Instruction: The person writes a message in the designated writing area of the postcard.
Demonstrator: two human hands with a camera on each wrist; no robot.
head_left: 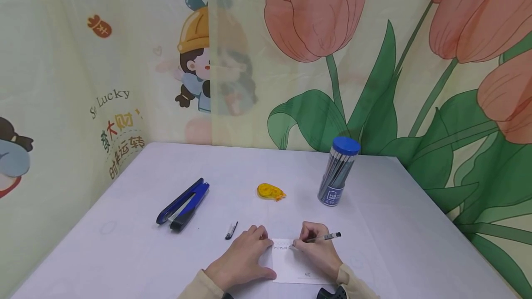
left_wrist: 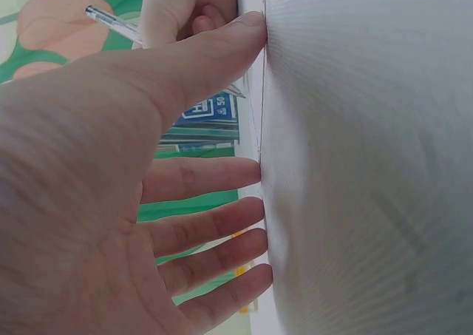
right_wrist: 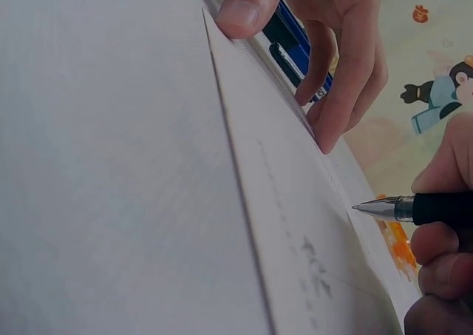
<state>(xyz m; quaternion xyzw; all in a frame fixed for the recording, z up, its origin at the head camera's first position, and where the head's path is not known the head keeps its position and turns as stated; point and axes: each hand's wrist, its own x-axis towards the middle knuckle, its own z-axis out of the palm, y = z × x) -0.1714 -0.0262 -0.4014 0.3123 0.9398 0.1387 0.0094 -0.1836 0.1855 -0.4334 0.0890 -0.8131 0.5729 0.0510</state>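
Note:
On the white table lies a small white sheet of paper (head_left: 291, 269), with a short line of handwriting near its top and a small printed mark low down. My right hand (head_left: 322, 250) pinches a pen (head_left: 332, 236) over the upper part of the sheet. In the right wrist view its metal tip (right_wrist: 366, 205) points at the paper; whether it touches is hard to tell. My left hand (head_left: 245, 255) rests at the sheet's left edge, thumb and fingertips down, fingers (left_wrist: 203, 176) spread and fairly straight. Just beyond it lies a black and clear pen cap (head_left: 231, 230).
A blue stapler (head_left: 184, 204) lies at the left. Farther back, in the middle, is a yellow correction tape (head_left: 270, 191). A blue-lidded tub of pencils (head_left: 338, 170) stands at the back right. Printed curtains (head_left: 241, 59) hang behind the table.

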